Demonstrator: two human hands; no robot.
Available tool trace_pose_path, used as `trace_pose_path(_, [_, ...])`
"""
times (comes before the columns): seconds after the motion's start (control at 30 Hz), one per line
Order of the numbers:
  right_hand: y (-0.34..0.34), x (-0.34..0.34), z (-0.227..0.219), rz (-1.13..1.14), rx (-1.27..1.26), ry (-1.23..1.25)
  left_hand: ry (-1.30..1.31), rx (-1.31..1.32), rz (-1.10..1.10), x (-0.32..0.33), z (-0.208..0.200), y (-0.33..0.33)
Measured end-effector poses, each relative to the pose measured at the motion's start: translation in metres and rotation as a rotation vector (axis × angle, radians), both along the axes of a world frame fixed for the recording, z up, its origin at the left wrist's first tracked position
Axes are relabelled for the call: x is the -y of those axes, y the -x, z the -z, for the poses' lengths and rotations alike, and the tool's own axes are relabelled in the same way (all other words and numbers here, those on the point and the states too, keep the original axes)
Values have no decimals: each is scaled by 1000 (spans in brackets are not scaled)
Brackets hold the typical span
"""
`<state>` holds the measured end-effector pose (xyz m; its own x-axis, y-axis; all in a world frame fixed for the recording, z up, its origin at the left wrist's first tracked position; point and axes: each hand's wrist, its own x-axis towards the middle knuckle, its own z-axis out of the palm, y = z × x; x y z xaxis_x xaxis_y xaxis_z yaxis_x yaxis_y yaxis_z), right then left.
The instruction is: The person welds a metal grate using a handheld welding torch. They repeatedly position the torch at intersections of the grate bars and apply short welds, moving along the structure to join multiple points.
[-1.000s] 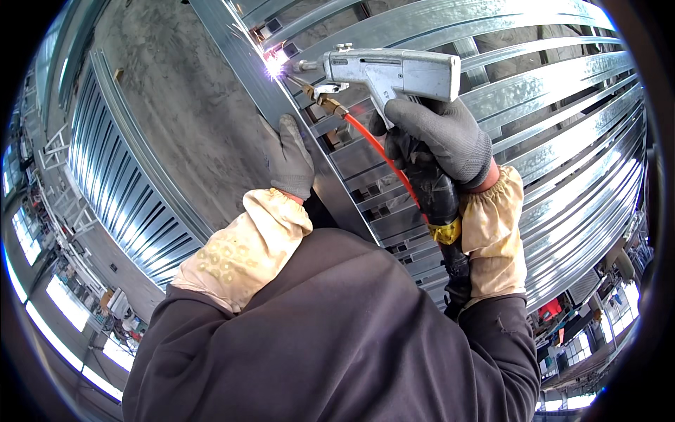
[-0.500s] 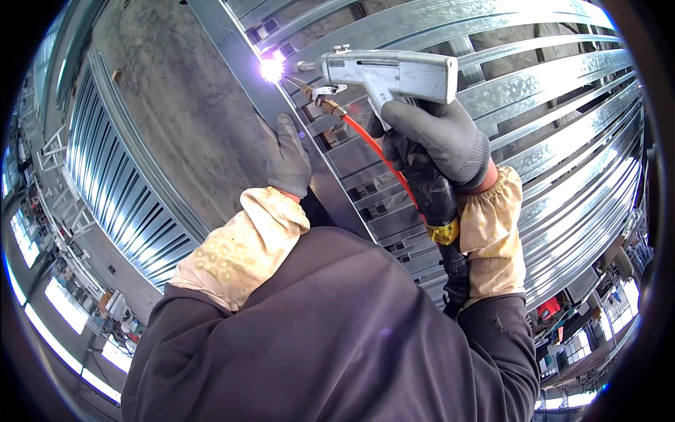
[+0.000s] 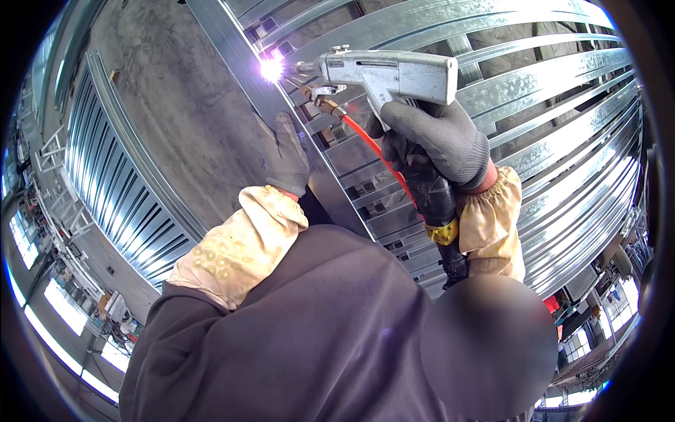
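Observation:
My right hand [image 3: 446, 144], in a grey knit glove, is wrapped around the black handle of a silver welding gun [image 3: 394, 74]. A bright violet-white arc [image 3: 271, 69] burns where the gun's nozzle meets the inner edge of a galvanized steel beam [image 3: 221, 35]. Beneath the gun, a brass fitting joins a red hose [image 3: 365, 137] that runs back along the thick black cable [image 3: 430, 193]. My left hand [image 3: 287, 155], gloved too, lies on the beam just nearer than the arc, its visible fingers stretched out; some are hidden.
Rows of galvanized slats [image 3: 548, 77] fill the right side, joined to the beam. Another slatted metal panel [image 3: 119, 183] lies to the left on the grey floor [image 3: 162, 84]. Racks and clutter stand along the far left. A round blurred patch covers part of my right sleeve.
The arc still burns at the same spot, and both hands stay almost where they were. The blurred patch over my right sleeve is new.

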<state>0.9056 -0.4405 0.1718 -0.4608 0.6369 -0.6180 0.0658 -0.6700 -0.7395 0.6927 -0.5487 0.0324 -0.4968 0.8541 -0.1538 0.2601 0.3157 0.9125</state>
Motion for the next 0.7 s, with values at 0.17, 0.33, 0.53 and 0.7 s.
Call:
trace_pose_path(0.17, [-4,1,0,-28,-1,25,-56,-61,16,-1,3,0])
trace_pose_path(0.33, [-4,3,-3,-34,0,22,-59,-85,14,-3,-3,-1])
trace_pose_path(0.53, [-4,5,-6,-4,16,14,-53,20,-5,-7,-16,-6])
trace_pose_path(0.7, [-3,6,-8,2,16,12,-23,17,20,-2,-5,1])
